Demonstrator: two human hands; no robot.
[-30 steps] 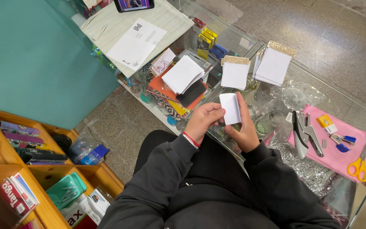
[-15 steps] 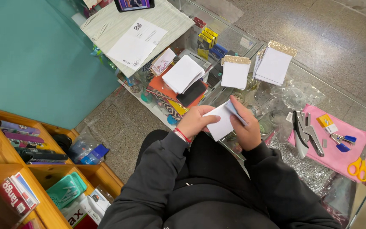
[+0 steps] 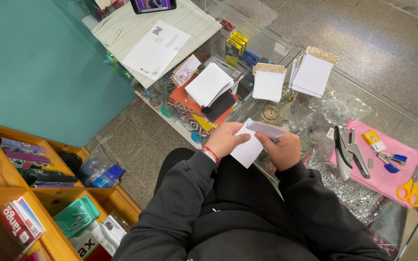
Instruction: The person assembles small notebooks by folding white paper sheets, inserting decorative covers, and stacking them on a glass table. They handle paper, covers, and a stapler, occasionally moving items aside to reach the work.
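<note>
The small white paper sheets (image 3: 251, 143) are gripped by the left hand (image 3: 226, 139) and right hand (image 3: 281, 149); edges are best squared with even pressure.

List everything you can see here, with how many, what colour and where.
paper sheets: a few, white, held in both hands
loose paper stack: one, white, on the glass counter, left
gold-topped pads: two, white, counter middle
printed sheet: one, white, on striped mat
cloth: one, pink, counter right
stapler: one, white and black, on the cloth
scissors: one, yellow handles, cloth's right end
chain: heap, silver, below the cloth
phone: one, dark, top edge
wooden shelves: orange-brown, lower left, holding stationery
left hand: on the sheets' left edge
right hand: gripping the sheets' right side
</note>
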